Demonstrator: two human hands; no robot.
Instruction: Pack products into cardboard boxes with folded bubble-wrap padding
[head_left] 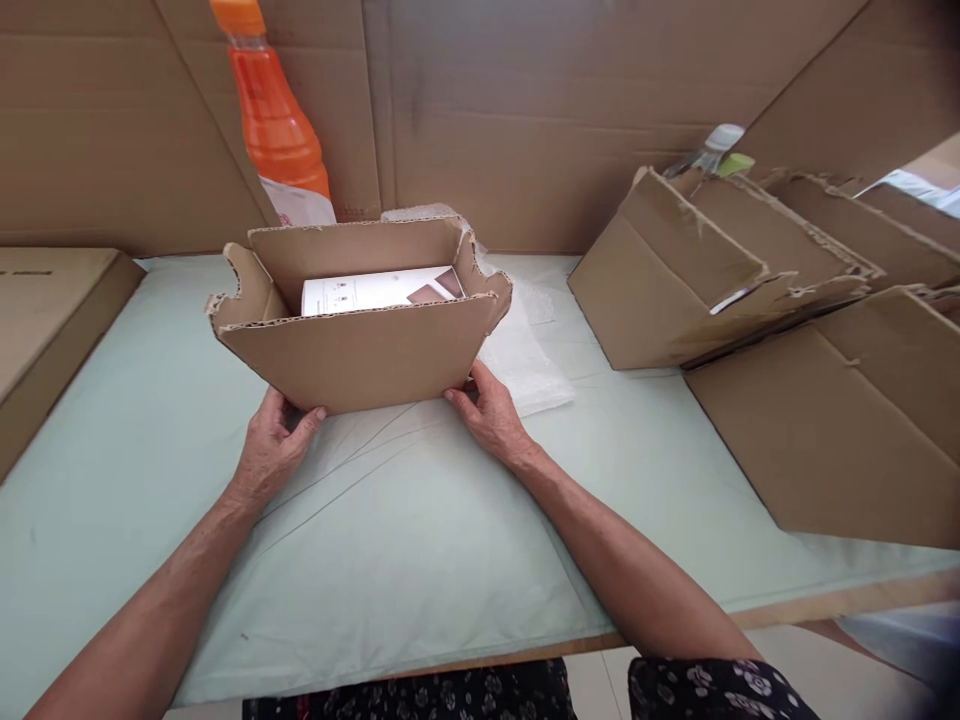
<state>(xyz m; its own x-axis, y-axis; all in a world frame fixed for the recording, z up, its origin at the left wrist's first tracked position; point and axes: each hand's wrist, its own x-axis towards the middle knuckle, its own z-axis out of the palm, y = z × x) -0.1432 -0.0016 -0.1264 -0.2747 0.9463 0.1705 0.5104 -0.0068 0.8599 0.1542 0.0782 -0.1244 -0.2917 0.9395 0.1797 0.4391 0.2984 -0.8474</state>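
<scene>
An open-topped cardboard box (360,355) with torn, notched rims stands at the middle of the table. Inside it lies a white printed booklet or packet (360,290) with brown patches at its right end. My left hand (277,440) grips the box's lower left corner, thumb on the front face, other fingers hidden behind. At the lower right corner my right hand (487,410) holds it the same way, with its fingertips partly out of sight. Behind and right of the box lies bubble wrap (529,355).
Several open cardboard boxes (832,420) stand at the right. A bottle of orange drink (277,120) leans behind the box. At the left lies a flat cardboard carton (52,310). Pale green cloth (390,580) covers the table; cardboard panels (510,120) wall its back.
</scene>
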